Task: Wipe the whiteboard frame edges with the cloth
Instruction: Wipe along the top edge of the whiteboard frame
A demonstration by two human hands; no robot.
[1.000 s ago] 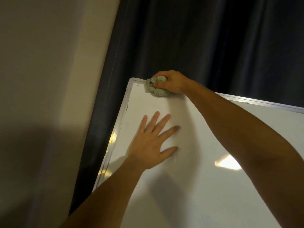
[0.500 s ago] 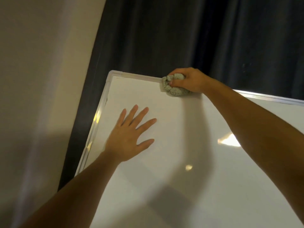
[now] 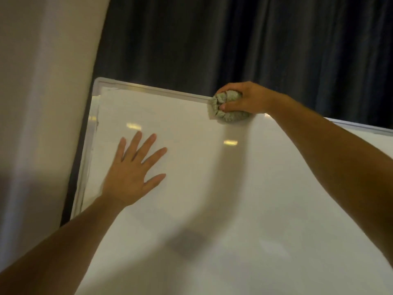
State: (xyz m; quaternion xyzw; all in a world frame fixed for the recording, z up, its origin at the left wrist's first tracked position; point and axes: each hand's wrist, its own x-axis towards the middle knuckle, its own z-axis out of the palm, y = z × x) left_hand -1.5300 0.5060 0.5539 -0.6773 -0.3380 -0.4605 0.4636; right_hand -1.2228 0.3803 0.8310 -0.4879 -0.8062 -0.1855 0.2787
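A white whiteboard point(image 3: 212, 188) with a thin silver frame point(image 3: 153, 89) fills the lower part of the head view, its top-left corner at the upper left. My right hand point(image 3: 244, 99) grips a bunched grey-green cloth point(image 3: 227, 111) and presses it on the top frame edge, well right of the corner. My left hand point(image 3: 134, 173) lies flat on the board surface with fingers spread, near the left frame edge.
A dark blue curtain point(image 3: 255, 39) hangs behind the board's top edge. A pale beige wall point(image 3: 42, 103) runs along the left side, close to the board's left frame edge point(image 3: 87, 158).
My right hand has slid the cloth rightward along the top frame edge, away from the top-left corner. My left hand has stayed flat on the board.
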